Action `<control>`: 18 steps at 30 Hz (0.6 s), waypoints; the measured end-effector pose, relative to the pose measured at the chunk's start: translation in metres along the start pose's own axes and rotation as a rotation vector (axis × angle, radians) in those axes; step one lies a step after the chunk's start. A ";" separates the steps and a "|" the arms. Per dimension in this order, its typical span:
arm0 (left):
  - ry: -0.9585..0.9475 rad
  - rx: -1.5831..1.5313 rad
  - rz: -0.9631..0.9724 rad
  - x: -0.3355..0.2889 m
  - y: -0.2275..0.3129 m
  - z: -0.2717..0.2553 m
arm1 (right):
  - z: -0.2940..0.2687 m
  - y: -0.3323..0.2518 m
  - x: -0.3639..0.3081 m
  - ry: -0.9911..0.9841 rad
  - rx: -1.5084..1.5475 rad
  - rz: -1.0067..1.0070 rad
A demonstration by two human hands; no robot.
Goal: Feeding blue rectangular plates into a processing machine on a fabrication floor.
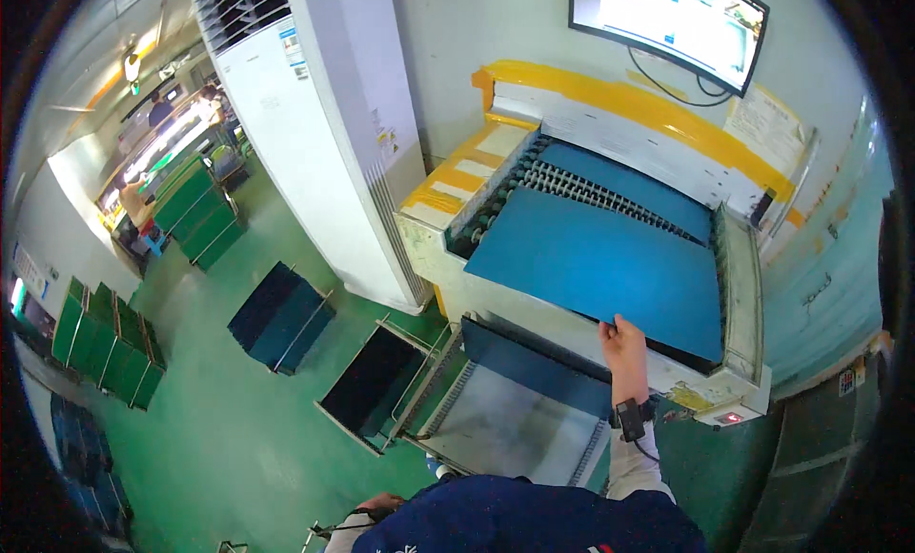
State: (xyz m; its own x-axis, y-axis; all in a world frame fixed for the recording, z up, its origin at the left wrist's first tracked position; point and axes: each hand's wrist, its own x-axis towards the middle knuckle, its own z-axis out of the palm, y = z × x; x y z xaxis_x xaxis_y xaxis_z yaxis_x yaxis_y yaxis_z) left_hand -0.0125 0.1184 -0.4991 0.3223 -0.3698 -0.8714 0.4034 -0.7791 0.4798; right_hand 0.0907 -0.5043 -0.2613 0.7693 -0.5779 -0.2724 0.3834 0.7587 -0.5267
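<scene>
My right hand [623,345] is at the near edge of a large flat blue panel [600,258], with its thumb and fingers closed on that edge. The panel lies on the roller bed [596,193] of a white conveyor machine. Farther back on the same rollers rests a second blue panel [629,183]. Low beside my body, my left hand [383,502] shows only in part, and its fingers are hidden. Below the machine's front stands an open slotted rack [519,424], with a dark blue panel [524,362] upright at its far end.
A tall white air conditioner [319,143] stands left of the machine. Racks of dark panels [281,320] and green panels [200,215] stand on the green floor [210,401]. A lit monitor [672,24] hangs on the wall. People work far off at the upper left.
</scene>
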 end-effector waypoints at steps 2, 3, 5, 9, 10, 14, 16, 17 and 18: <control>0.000 0.012 -0.014 0.001 0.000 -0.002 | 0.001 0.004 0.005 -0.031 0.019 -0.015; 0.000 0.014 -0.019 0.001 0.000 -0.003 | 0.003 0.004 0.008 0.005 0.037 0.001; 0.000 0.022 -0.027 0.001 0.001 -0.004 | 0.007 0.001 0.013 0.077 0.074 0.030; 0.001 0.027 -0.034 -0.002 0.001 -0.003 | 0.010 -0.002 0.031 -0.014 0.005 0.072; 0.008 0.023 -0.039 -0.003 -0.001 -0.001 | 0.022 -0.007 0.026 -0.039 -0.068 0.133; 0.008 0.026 -0.041 -0.004 0.000 -0.001 | 0.041 -0.018 0.014 -0.037 -0.163 0.279; 0.007 0.033 -0.039 -0.003 0.000 -0.001 | 0.034 -0.019 0.021 -0.032 -0.117 0.327; 0.008 0.036 -0.041 -0.002 0.001 -0.002 | 0.032 -0.019 0.023 -0.031 -0.094 0.352; 0.009 0.037 -0.040 -0.002 0.001 -0.001 | 0.030 -0.020 0.024 -0.049 -0.136 0.349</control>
State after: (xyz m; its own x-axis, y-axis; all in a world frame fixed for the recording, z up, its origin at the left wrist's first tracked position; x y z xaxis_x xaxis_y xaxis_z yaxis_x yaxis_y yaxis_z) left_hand -0.0118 0.1186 -0.4966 0.3142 -0.3338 -0.8887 0.3846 -0.8111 0.4406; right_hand 0.1169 -0.5247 -0.2333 0.8667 -0.2738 -0.4170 0.0247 0.8585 -0.5123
